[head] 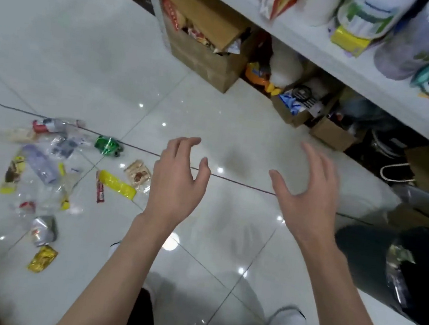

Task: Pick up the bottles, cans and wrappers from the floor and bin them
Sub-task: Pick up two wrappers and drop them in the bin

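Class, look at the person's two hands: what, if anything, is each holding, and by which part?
Nothing. The left hand and right hand both hover empty, fingers loosely spread, above the floor.

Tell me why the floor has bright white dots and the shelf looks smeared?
Head view: the glossy floor mirrors lights, probably lamps above, as small glare spots; head view, upper right: the shelf and its goods are motion-blurred; the wrappers at left look soft too.
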